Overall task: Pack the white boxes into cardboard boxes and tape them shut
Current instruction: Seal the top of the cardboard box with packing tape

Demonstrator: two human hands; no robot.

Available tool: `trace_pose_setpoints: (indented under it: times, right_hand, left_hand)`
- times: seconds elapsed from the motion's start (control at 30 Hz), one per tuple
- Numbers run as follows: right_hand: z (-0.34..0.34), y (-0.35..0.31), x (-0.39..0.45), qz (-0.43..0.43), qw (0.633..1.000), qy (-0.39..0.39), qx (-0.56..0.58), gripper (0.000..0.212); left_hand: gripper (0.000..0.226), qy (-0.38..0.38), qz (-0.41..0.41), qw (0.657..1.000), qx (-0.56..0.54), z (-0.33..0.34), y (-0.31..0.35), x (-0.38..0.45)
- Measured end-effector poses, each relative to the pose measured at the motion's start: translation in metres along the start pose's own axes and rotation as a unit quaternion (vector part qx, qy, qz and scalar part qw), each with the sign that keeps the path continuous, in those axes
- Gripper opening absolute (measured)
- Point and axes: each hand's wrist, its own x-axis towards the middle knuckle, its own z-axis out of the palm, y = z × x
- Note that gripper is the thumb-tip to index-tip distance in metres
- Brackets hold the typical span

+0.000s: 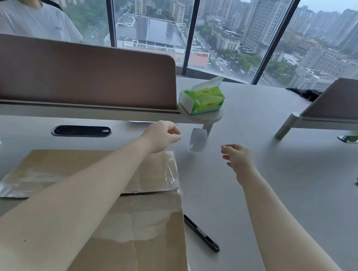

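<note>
A closed cardboard box (138, 233) lies in front of me at the lower left, with shiny clear tape over its top. Behind it is a flatter cardboard piece (52, 165) whose edges are covered in glossy tape. A roll of clear tape (198, 140) stands tilted on edge just beyond the box. My left hand (163, 136) reaches over the cardboard, its thumb and fingertips pinched together just left of the roll, as if on the tape's free end. My right hand (238, 158) hovers right of the roll, fingers loosely curled and holding nothing. No white boxes are visible.
A black pen-like tool (201, 234) lies right of the box. A green tissue pack (202, 100) sits on a small round shelf by the brown desk divider (81, 75). A cable slot (82, 131) is at the left. Another person sits behind the divider.
</note>
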Motion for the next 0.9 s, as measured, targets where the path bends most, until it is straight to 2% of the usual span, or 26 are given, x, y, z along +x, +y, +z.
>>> trace_pose_setpoints:
  times: [0.13,0.3,0.43,0.5,0.6,0.67,0.83,0.9]
  right_hand:
    - [-0.004,0.01,0.054,0.022,0.999,-0.027,0.013,0.019]
    - [0.013,0.026,0.117,0.052,0.997,-0.048,0.029,0.007]
    - [0.038,0.044,0.15,0.086,0.992,-0.081,0.036,0.028]
    - [0.05,0.051,0.16,0.101,0.989,-0.105,0.041,0.036]
    - [0.062,0.057,0.171,0.112,0.982,-0.137,0.06,0.039]
    - [0.066,0.061,0.175,0.112,0.981,-0.148,0.065,0.039]
    - [0.059,0.066,0.169,0.087,0.98,-0.153,0.098,0.026]
    - [0.052,0.067,0.165,0.076,0.977,-0.165,0.115,0.037]
  left_hand:
    - [0.021,0.012,-0.053,0.994,-0.092,0.027,0.012,0.055]
    - [0.025,0.016,-0.112,0.986,-0.125,0.057,0.008,0.118]
    - [0.03,0.035,-0.154,0.977,-0.146,0.08,-0.002,0.153]
    - [0.027,0.044,-0.173,0.969,-0.171,0.089,-0.005,0.163]
    - [0.007,0.054,-0.203,0.955,-0.207,0.096,-0.007,0.171]
    - [0.018,0.058,-0.212,0.948,-0.23,0.098,-0.011,0.175]
    - [0.009,0.024,-0.23,0.939,-0.255,0.098,-0.005,0.178]
    - [0.013,0.015,-0.233,0.941,-0.247,0.099,-0.001,0.179]
